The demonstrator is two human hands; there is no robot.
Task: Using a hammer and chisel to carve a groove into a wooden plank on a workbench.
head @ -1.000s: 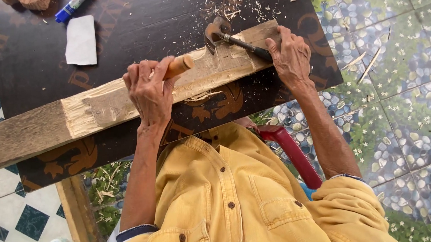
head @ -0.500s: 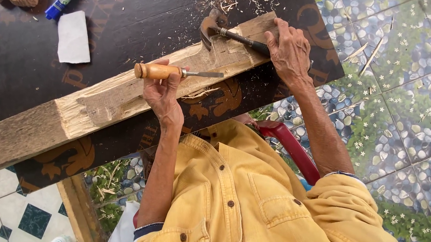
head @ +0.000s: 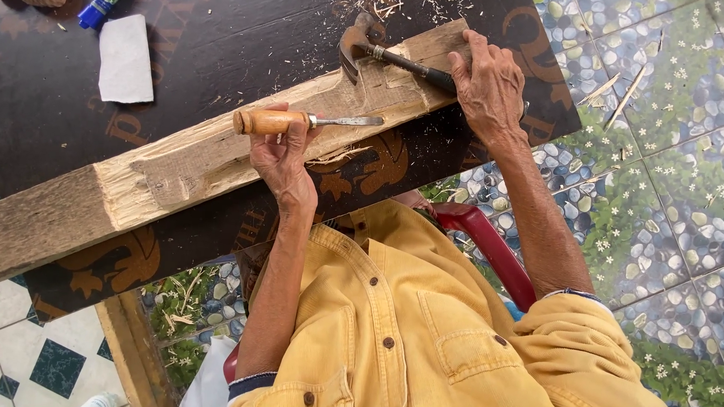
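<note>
Left hand pinches the chisel on the beam, blade toward 3 o'clock, where the right hand seemingly grips the hammer; a loose-held slip could cut it.

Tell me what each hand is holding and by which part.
The left hand holds a chisel by its wooden handle. The right hand holds a hammer by the end of its dark handle, its head resting on the wooden beam.
</note>
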